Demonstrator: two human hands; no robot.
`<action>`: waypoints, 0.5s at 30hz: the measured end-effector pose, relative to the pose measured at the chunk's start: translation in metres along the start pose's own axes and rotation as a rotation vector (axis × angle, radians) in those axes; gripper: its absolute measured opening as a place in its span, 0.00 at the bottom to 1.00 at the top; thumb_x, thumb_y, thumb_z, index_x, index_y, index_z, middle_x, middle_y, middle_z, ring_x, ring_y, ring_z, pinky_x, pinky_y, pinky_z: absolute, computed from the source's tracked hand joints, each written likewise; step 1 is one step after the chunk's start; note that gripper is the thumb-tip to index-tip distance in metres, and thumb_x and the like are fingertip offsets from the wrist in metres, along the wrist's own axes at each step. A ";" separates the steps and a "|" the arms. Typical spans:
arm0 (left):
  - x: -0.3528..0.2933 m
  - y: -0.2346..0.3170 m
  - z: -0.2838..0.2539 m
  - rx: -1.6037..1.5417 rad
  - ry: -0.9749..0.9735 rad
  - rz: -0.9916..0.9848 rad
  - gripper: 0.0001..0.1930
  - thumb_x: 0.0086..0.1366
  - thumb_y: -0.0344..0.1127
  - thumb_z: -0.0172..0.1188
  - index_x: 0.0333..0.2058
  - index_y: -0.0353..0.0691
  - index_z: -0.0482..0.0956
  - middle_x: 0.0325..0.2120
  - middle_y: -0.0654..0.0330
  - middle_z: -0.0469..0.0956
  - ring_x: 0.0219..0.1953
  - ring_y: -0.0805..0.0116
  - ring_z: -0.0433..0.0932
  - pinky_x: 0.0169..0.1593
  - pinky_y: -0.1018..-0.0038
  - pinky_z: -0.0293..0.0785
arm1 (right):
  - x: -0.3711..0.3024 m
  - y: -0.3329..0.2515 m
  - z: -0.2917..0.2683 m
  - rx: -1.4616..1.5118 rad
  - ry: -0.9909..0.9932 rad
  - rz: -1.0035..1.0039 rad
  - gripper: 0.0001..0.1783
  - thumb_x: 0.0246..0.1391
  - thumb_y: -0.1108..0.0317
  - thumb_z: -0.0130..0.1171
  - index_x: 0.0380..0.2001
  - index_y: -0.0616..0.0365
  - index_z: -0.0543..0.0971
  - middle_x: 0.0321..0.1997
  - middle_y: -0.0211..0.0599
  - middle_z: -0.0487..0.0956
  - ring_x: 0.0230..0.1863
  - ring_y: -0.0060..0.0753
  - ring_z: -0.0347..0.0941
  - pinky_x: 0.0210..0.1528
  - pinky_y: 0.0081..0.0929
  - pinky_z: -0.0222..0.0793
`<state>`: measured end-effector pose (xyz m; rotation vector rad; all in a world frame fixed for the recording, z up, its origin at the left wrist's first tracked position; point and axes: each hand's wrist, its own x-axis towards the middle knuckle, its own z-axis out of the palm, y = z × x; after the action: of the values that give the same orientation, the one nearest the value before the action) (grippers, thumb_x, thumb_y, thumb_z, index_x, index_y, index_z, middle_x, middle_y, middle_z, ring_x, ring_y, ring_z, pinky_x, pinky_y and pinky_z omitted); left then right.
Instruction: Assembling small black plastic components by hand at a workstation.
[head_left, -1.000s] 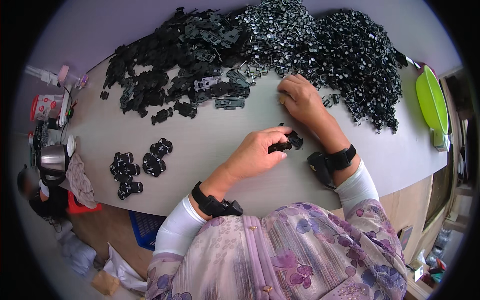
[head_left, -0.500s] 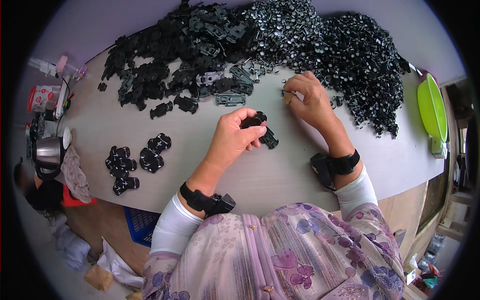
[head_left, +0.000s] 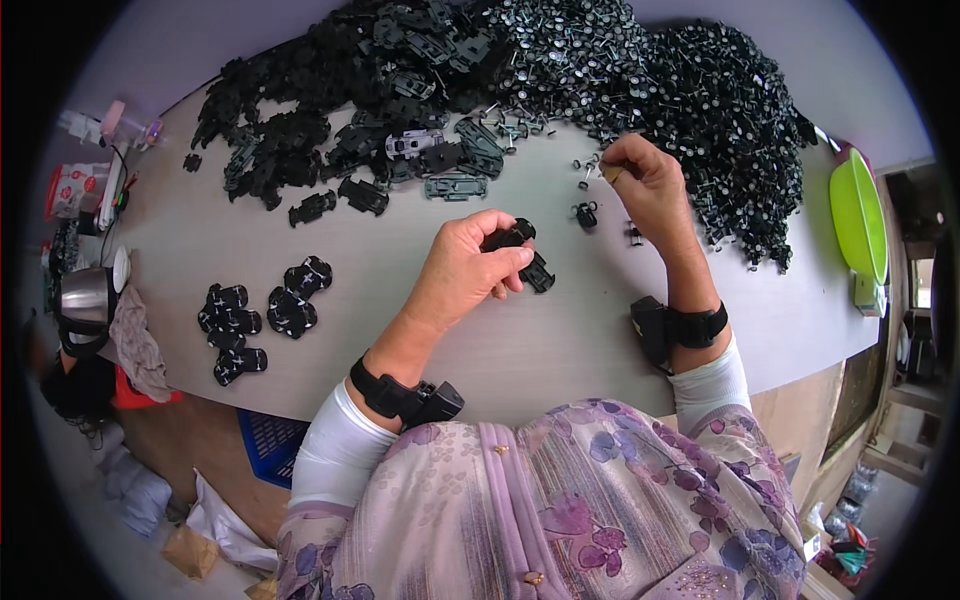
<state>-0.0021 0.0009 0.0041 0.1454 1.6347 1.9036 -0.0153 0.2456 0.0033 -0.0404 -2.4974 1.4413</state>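
My left hand (head_left: 468,265) is closed round black plastic toy car bases. One car base (head_left: 517,234) sticks out past the fingertips, and a second car base (head_left: 538,272) shows below the thumb. My right hand (head_left: 650,190) is pinched, with a tan wrap (head_left: 611,174) at a fingertip. Whatever lies between its fingers is too small to make out. Right beside those fingertips is a wheel axle (head_left: 587,172). Nearer to me, a pair of small black wheels (head_left: 585,213) rests on the table, and another wheel pair (head_left: 634,234) sits by my right wrist.
Loose car bases (head_left: 400,70) are heaped at the back left. Heaps of wheel axles (head_left: 570,60) and black wheels (head_left: 730,130) fill the back right. Several stacked car bases with axles (head_left: 230,320) lie at the left. A kettle (head_left: 85,298) and a green basin (head_left: 858,215) stand at the edges.
My right hand has moved to the right and slightly away from me, uncovering small wheels on the table. My left hand keeps its hold on the car bases. The view has shifted slightly.
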 end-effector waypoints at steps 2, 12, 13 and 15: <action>0.000 0.000 0.001 -0.003 -0.024 -0.009 0.05 0.59 0.28 0.61 0.34 0.34 0.78 0.24 0.65 0.78 0.20 0.81 0.75 0.21 0.84 0.69 | -0.001 0.006 -0.002 -0.190 -0.004 -0.116 0.08 0.45 0.79 0.57 0.32 0.61 0.78 0.33 0.34 0.78 0.32 0.33 0.76 0.37 0.24 0.71; 0.001 0.000 0.002 -0.205 -0.089 -0.040 0.11 0.61 0.29 0.59 0.41 0.29 0.77 0.29 0.60 0.79 0.25 0.74 0.79 0.25 0.80 0.76 | 0.003 -0.002 0.027 -0.583 0.092 -0.169 0.09 0.44 0.72 0.62 0.32 0.59 0.79 0.38 0.37 0.75 0.38 0.43 0.73 0.38 0.35 0.70; 0.001 -0.001 0.000 -0.229 -0.106 -0.040 0.11 0.62 0.29 0.59 0.42 0.29 0.77 0.29 0.58 0.79 0.25 0.73 0.80 0.26 0.79 0.77 | 0.005 0.002 0.031 -0.637 0.083 -0.189 0.10 0.43 0.71 0.64 0.32 0.59 0.79 0.37 0.37 0.75 0.38 0.43 0.73 0.38 0.35 0.69; 0.001 0.000 -0.002 -0.251 -0.117 -0.042 0.12 0.62 0.29 0.59 0.42 0.28 0.76 0.29 0.57 0.79 0.25 0.72 0.80 0.27 0.78 0.78 | 0.008 0.003 0.032 -0.684 0.071 -0.208 0.10 0.42 0.71 0.65 0.31 0.59 0.79 0.35 0.38 0.75 0.38 0.43 0.73 0.39 0.35 0.69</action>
<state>-0.0039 0.0001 0.0032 0.1158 1.3003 2.0095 -0.0315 0.2211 -0.0131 0.0396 -2.7083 0.4571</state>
